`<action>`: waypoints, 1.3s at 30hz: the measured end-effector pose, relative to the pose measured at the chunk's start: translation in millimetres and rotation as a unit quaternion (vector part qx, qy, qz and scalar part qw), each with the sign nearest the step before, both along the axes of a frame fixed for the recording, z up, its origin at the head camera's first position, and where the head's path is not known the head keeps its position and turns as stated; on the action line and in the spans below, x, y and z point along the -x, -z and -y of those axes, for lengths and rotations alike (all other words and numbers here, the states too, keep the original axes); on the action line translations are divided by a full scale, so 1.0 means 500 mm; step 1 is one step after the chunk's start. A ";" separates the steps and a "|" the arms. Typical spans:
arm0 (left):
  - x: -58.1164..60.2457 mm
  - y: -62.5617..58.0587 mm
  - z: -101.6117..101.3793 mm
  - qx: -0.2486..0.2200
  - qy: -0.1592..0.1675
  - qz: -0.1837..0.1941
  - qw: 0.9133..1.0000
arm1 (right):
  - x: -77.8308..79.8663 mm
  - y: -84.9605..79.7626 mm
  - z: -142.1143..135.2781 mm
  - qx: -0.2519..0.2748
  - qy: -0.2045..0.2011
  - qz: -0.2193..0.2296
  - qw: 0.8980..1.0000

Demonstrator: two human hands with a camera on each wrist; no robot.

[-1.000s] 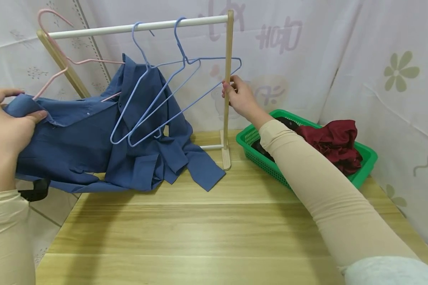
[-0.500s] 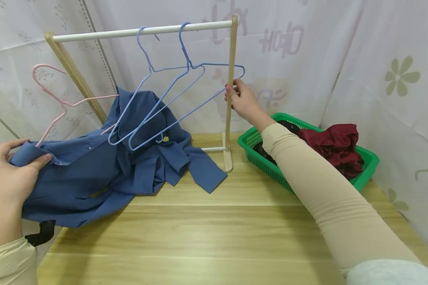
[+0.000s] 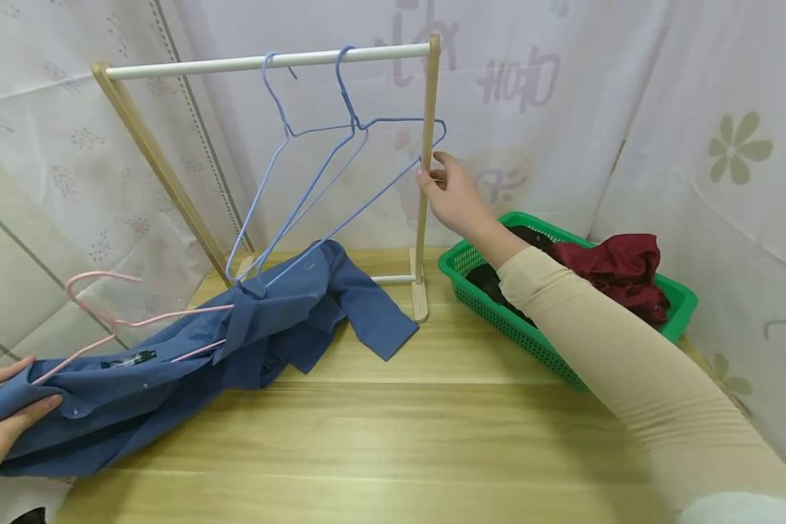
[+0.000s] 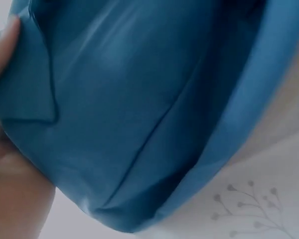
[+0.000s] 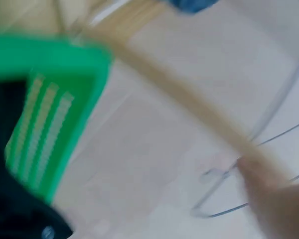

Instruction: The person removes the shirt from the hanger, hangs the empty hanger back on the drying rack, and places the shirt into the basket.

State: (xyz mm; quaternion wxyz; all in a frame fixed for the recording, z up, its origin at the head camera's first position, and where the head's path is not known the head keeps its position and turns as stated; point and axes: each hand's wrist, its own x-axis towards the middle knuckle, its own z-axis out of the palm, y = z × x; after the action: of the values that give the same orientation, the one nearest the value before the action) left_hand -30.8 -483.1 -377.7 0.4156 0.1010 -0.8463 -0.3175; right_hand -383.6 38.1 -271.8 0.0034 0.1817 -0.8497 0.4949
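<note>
My left hand (image 3: 0,440) pinches the collar edge of a blue shirt (image 3: 170,393) at the lower left in the head view. A pink hanger (image 3: 170,315) lies inside the shirt's neck opening, its hook sticking out above. The shirt's far part and a sleeve rest on the table. In the left wrist view, blue cloth (image 4: 119,109) fills most of the picture. My right hand (image 3: 457,193) holds the right wooden post (image 3: 429,109) of a clothes rack, the thumb on its near side. Blue hangers (image 3: 347,91) hang from the rack's white rail (image 3: 203,67).
Right of the rack, a green basket (image 3: 498,320) contains a dark red garment (image 3: 612,269) and a black one (image 3: 487,284). The wooden table (image 3: 367,437) stretches out in front. A patterned white curtain (image 3: 681,80) stands behind, close to the rack and basket.
My left hand has brought the pink hanger and shirt down from rail height toward the table's left edge. The right hand stays at the post, its fingers slightly looser.
</note>
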 end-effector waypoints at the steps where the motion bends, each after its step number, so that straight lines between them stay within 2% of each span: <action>1: -0.005 0.000 -0.001 0.008 0.007 0.003 1.000 | -0.023 -0.001 0.001 -0.001 0.003 0.015 1.000; 4: -0.011 -0.016 -0.023 0.024 0.044 0.015 0.999 | -0.099 0.001 0.005 -0.016 -0.005 0.053 0.998; 7: -0.006 -0.047 -0.065 0.047 0.066 0.030 0.996 | -0.181 0.017 0.007 -0.074 -0.067 0.059 0.993; 11: 0.003 -0.093 -0.131 0.057 0.093 0.017 0.994 | -0.275 0.052 0.003 -0.149 -0.175 0.000 0.973; 13: 0.007 -0.115 -0.164 0.067 0.112 -0.002 0.991 | -0.310 0.062 -0.005 -0.176 -0.196 -0.036 0.964; 14: 0.009 -0.127 -0.181 0.067 0.121 -0.011 0.990 | -0.323 0.065 -0.010 -0.188 -0.193 -0.053 0.962; 17: 0.013 -0.157 -0.230 0.077 0.152 -0.035 0.985 | -0.347 0.065 -0.030 -0.195 -0.166 -0.099 0.962; 20: 0.025 -0.178 -0.278 0.087 0.165 -0.053 0.981 | -0.355 0.064 -0.056 -0.163 -0.136 -0.137 0.968; 24: 0.054 -0.186 -0.335 0.080 0.189 -0.077 0.976 | -0.370 0.077 -0.098 -0.106 -0.085 -0.177 0.975; 26: 0.074 -0.185 -0.363 0.066 0.202 -0.086 0.973 | -0.380 0.084 -0.123 -0.079 -0.052 -0.201 0.975; 30: 0.117 -0.182 -0.414 0.029 0.257 -0.102 0.961 | -0.396 0.085 -0.175 -0.037 0.000 -0.251 0.967; 34: 0.154 -0.180 -0.451 0.020 0.296 -0.101 0.950 | -0.401 0.070 -0.224 0.020 0.018 -0.303 0.952; 36: 0.172 -0.180 -0.465 0.030 0.294 -0.099 0.950 | -0.403 0.058 -0.247 0.043 0.044 -0.320 0.945; 39: 0.199 -0.178 -0.480 0.043 0.276 -0.107 0.954 | -0.404 0.040 -0.271 0.085 0.121 -0.313 0.938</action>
State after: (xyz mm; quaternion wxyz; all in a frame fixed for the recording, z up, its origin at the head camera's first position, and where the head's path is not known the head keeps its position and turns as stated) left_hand -130.1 -242.9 -288.9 0.4034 -0.1890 -0.8048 -0.3922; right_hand -181.5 173.8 -291.6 0.3449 0.2222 -0.7758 0.4794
